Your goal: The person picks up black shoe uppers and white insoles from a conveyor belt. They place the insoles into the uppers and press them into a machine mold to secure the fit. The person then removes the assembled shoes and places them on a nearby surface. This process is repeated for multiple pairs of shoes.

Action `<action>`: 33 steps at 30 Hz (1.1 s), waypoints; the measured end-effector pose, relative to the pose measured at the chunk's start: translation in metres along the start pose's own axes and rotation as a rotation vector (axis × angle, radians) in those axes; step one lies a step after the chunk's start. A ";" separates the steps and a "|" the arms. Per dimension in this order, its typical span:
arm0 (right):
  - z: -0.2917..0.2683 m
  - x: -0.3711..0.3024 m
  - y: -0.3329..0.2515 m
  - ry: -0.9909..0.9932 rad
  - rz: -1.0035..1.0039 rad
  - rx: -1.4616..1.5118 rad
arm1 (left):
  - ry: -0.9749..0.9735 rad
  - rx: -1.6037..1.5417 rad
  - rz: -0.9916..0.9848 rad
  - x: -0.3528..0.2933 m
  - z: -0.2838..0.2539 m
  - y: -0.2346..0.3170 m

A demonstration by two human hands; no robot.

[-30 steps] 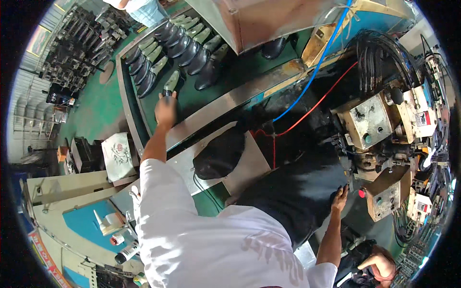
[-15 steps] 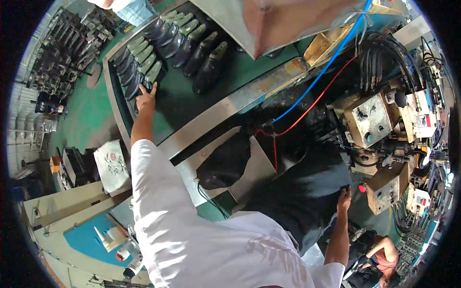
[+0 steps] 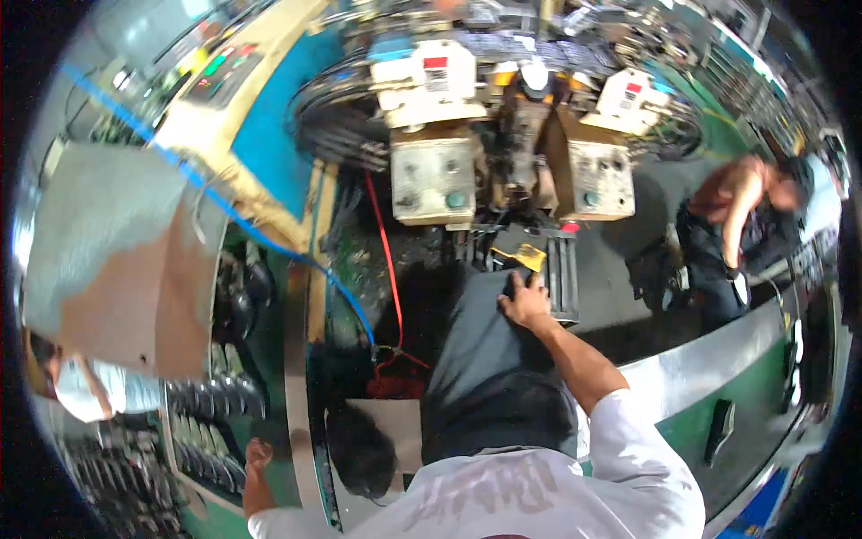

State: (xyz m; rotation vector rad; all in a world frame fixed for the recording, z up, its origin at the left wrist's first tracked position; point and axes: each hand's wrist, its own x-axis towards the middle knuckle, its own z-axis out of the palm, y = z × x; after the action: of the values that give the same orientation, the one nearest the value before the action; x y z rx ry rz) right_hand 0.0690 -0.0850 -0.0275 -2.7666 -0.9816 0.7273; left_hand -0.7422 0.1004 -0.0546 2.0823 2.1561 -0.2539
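Note:
My left hand is raised over the green tabletop at the lower left. Blur hides how its fingers stand, and I see nothing sticking out of it. Beside it on the left are rows of dark shoes with pale green lasts in them, apart from the hand. My right hand rests on the knee of my dark trousers, its fingers spread and nothing held. Just beyond those fingertips lies a yellow and black piece at the foot of the machine.
Two control boxes flank the machine ahead. A blue hose and a red hose cross the left side, near a rusty metal hood. A co-worker bends at the right. One dark shoe lies on the right-hand table.
My view has swung right toward the machine. My left hand has come away from the shoe it was touching. My right hand stays on my knee.

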 end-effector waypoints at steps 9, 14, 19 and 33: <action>0.017 -0.004 0.030 0.123 -0.033 0.108 | 0.000 -0.588 1.020 0.013 -0.019 0.470; 0.017 -0.007 0.025 0.148 -0.044 0.162 | -0.073 -0.621 1.100 -0.056 0.017 0.666; 0.019 0.001 0.042 0.187 0.001 0.167 | -0.190 -0.187 0.926 -0.120 0.028 0.726; 0.017 0.007 0.038 0.237 -0.024 0.167 | -0.260 -0.200 0.908 -0.098 0.026 0.734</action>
State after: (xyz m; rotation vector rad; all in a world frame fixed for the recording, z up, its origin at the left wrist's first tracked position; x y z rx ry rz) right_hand 0.0870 -0.1116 -0.0549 -2.6154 -0.8632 0.4413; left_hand -0.0061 0.0221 -0.0801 2.4677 0.9021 -0.1714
